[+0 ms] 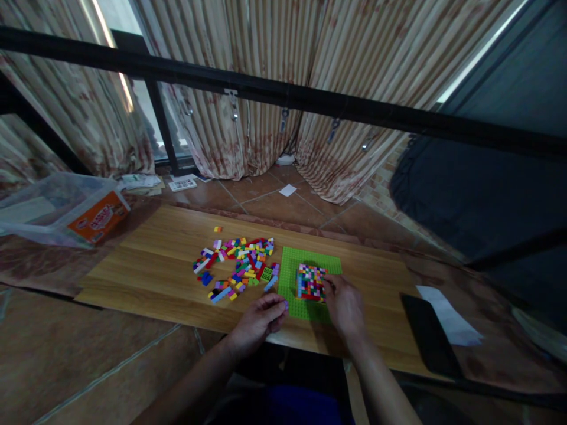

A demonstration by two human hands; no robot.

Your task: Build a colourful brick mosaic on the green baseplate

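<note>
A green baseplate (287, 277) lies on the wooden board, bearing a block of many-coloured toy bricks (310, 282) built up near its middle. My right hand (345, 304) reaches over the plate's right side, fingertips bent together against the right edge of the built block; whether a brick sits between them is hidden. Close to the plate's lower left corner, my left hand (261, 316) is closed, pinching a small purple brick (286, 304) between thumb and forefinger. A loose pile of mixed bricks (248, 260) spreads out left of the plate.
The wooden board (146, 265) carries a lone orange-yellow brick (218, 229) behind the pile. At its right end lies a dark flat object (429, 333) beside white paper (452, 319). A clear plastic box (57, 206) stands at far left. A black rail (283, 94) crosses before curtains.
</note>
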